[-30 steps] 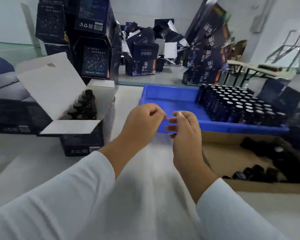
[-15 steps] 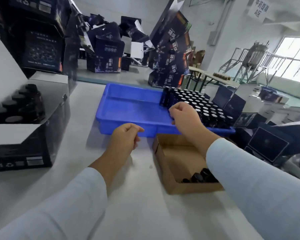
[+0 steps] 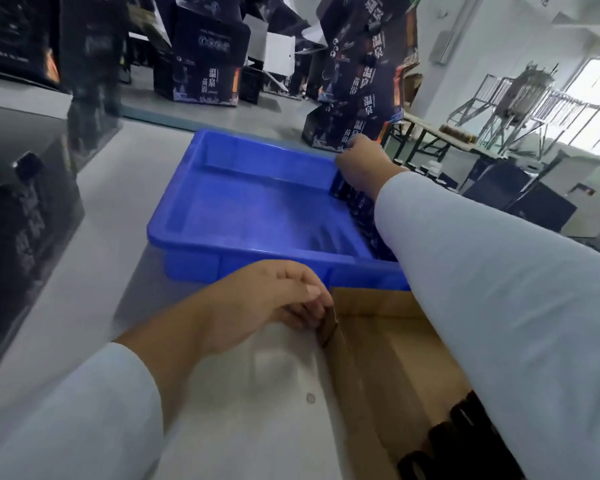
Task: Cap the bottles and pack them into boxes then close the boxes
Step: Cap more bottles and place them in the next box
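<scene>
Right hand: has reached further over the tray, fingers curled onto a bottle.
Left hand: moved beside the carton, loosely curled, pinching nothing visible.
Meaning: likely fetching the next bottle.

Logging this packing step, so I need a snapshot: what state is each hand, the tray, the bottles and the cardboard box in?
right hand: reaching onto the bottles, grip hidden
left hand: fingers curled at the box corner
blue tray: left part bare
bottles: upright in tray
cardboard box: open, black caps inside

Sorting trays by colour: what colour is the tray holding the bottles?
Bright blue tray, head view.
</scene>
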